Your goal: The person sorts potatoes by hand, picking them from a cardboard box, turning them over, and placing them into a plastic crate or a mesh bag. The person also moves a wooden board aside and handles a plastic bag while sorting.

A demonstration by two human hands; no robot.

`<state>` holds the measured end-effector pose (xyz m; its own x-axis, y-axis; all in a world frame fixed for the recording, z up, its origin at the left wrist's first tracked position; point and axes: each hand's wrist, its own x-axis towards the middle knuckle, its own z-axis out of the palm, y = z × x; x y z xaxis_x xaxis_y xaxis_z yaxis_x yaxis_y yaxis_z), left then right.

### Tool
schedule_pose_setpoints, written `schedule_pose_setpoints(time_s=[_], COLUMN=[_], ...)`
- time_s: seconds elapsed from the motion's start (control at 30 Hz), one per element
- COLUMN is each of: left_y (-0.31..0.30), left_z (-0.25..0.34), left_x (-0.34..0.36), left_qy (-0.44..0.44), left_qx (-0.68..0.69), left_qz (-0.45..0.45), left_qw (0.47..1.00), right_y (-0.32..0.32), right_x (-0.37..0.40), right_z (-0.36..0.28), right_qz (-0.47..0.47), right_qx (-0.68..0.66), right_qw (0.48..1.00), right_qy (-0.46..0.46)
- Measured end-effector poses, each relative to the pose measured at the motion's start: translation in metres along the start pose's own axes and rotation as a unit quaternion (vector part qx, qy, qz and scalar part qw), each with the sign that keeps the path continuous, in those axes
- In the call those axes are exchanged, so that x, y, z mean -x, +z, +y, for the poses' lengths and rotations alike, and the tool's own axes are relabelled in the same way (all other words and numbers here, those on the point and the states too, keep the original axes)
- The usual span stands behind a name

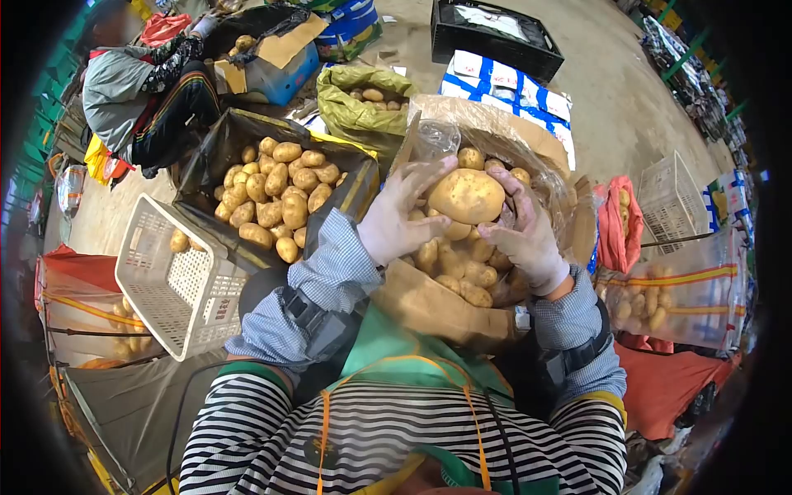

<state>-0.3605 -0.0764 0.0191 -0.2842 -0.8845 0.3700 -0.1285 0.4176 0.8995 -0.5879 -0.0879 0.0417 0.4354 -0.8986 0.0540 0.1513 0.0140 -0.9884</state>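
Note:
A large yellow potato (466,196) is held up between my two hands, above an open cardboard box (450,309) lined with clear plastic. My left hand (404,213), in a thin whitish glove, curves round the potato's left side with its fingers and thumb. On the opposite side my right hand (528,235), gloved too, has its fingers bent against the potato. Below them, several smaller potatoes (462,268) lie inside the box. To the left stands a black-lined crate (198,161) holding a heap of potatoes (276,190).
A white plastic basket (177,280) tilts at the left with a few potatoes inside. Behind are a green sack (351,87), blue-and-white taped boxes (511,91) and a black crate (495,37). Red (619,223) and clear bags stand at the right. Another person (136,87) sits at the upper left.

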Motion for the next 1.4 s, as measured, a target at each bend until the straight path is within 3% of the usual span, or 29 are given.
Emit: schedule_pose_setpoints(time_s=[0.23,0.3,0.33,0.4,0.5,0.63,0.7,0.77,0.83,1.13,1.2,1.33,1.4], left_y=[0.0,-0.002,-0.001,0.004,0.006,0.005,-0.005,-0.002,0.002,0.007,0.012,0.01,0.013], left_z=[-0.002,0.002,0.007,0.018,0.02,0.011,0.009,0.017,0.025,0.021,0.022,0.02,0.019], left_x=[-0.006,-0.007,-0.007,-0.006,-0.004,-0.002,-0.003,-0.001,-0.001,-0.002,-0.002,-0.003,-0.003], left_qy=[-0.053,0.022,0.022,-0.1,-0.064,-0.038,0.014,-0.008,-0.031,0.028,-0.048,-0.058,-0.037], left_qx=[0.115,-0.05,-0.05,0.065,0.031,0.109,-0.042,-0.004,0.034,-0.007,0.171,0.185,0.067], left_qz=[-0.008,-0.017,-0.017,0.021,0.029,0.046,0.001,0.009,0.017,0.029,0.046,0.048,0.065], left_qw=[0.992,0.998,0.998,0.993,0.997,0.992,0.999,1.0,0.999,0.999,0.983,0.98,0.995], right_y=[-0.002,-0.002,-0.004,-0.003,0.003,-0.007,-0.007,-0.001,0.003,0.001,0.0,-0.003,-0.003], right_x=[0.005,0.007,0.008,0.01,0.011,0.009,0.01,0.01,0.011,0.009,0.009,0.007,0.007], right_z=[-0.004,-0.004,-0.002,-0.002,-0.005,0.004,0.007,0.007,0.002,0.005,0.007,0.009,0.008], right_qz=[0.016,0.023,0.024,0.023,0.039,0.021,0.008,0.01,0.015,0.02,0.019,0.019,0.024], right_qx=[-0.023,-0.029,-0.011,0.008,-0.027,0.08,0.099,-0.016,-0.021,-0.008,-0.001,0.074,0.096], right_qw=[0.999,0.999,0.999,0.999,0.998,0.995,0.993,0.997,0.998,0.998,0.998,0.993,0.991], right_qy=[0.02,0.031,0.031,0.03,0.027,-0.054,-0.069,-0.068,-0.054,-0.06,-0.063,-0.087,-0.092])
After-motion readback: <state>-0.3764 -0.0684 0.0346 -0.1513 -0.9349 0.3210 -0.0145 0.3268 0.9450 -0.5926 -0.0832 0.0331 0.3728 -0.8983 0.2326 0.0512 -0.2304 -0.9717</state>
